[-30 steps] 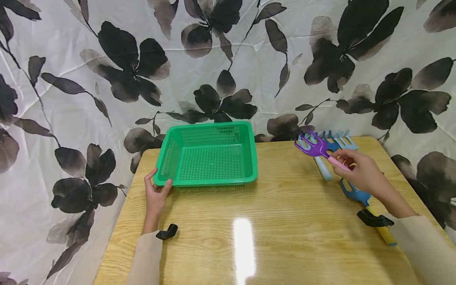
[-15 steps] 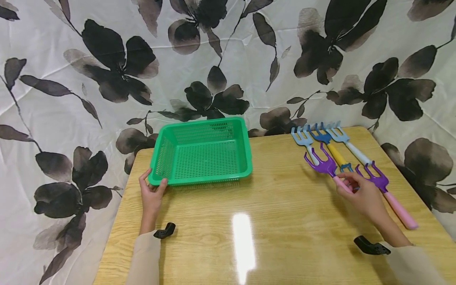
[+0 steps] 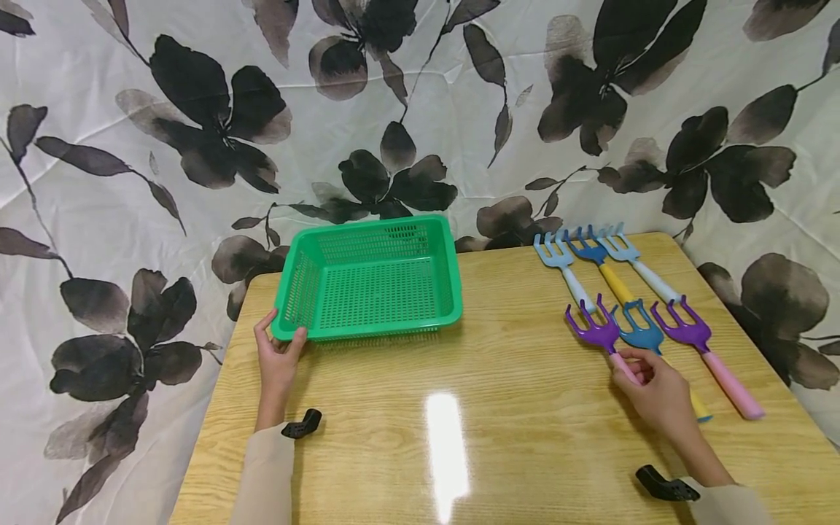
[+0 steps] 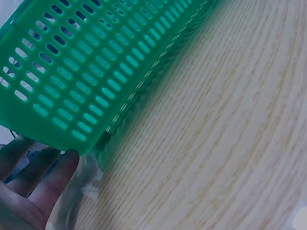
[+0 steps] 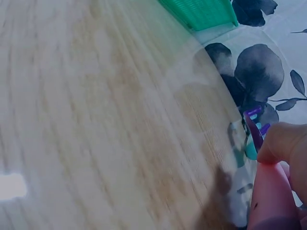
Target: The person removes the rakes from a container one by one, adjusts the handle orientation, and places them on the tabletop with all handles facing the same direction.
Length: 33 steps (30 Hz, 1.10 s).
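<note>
My right hand (image 3: 656, 390) pinches the pink handle (image 3: 625, 369) of a small garden hand rake with a purple three-tined head (image 3: 599, 329). It is at the left end of the front row of rakes, its tines pointing to the back. In the right wrist view, thumb and finger close on the pink handle (image 5: 272, 196). On the left, a green perforated basket (image 3: 370, 332) sits near the table's back edge. My left hand (image 3: 277, 372) holds its front left corner, thumb in front and finger along the side. Fingertips lie at that corner (image 4: 79, 143) in the left wrist view.
Behind lie a light blue rake (image 3: 558, 257), a dark blue rake with yellow handle (image 3: 613, 281) and another light blue rake (image 3: 646, 277). In front, a blue rake (image 3: 643, 335) is partly hidden by my right hand, beside a purple rake (image 3: 728, 379). Floral cloth (image 3: 499, 109) hangs behind.
My right hand has brought the purple rake forward from over the back row to the left of the front row. The left hand stays at the basket's corner; the head view has shifted slightly.
</note>
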Motion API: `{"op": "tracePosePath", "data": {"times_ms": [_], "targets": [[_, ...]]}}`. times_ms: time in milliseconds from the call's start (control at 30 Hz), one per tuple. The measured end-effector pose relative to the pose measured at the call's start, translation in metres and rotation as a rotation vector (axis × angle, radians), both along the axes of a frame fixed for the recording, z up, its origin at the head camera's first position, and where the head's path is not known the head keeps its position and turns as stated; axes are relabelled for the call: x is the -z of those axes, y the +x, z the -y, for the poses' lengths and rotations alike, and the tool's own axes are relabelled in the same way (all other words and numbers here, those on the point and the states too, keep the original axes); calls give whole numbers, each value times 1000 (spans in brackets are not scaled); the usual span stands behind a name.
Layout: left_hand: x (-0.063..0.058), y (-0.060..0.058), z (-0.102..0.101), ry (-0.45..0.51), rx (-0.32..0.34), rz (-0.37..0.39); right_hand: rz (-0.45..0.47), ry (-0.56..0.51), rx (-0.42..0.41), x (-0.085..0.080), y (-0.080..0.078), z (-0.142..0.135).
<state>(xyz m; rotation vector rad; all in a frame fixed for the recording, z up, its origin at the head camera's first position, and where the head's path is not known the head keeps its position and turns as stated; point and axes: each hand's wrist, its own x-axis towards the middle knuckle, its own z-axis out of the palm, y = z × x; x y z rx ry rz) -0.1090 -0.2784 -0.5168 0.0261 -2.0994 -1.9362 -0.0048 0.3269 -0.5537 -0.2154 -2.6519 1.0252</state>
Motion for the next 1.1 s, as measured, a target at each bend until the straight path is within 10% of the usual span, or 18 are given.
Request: {"op": "tracePosePath", "data": {"times_ms": [633, 1100], "targets": [[29, -16, 10, 18, -35, -20, 64, 81, 60, 9, 3, 11], [5, 0, 6, 16, 4, 22, 126, 67, 65, 9, 4, 13]]}}
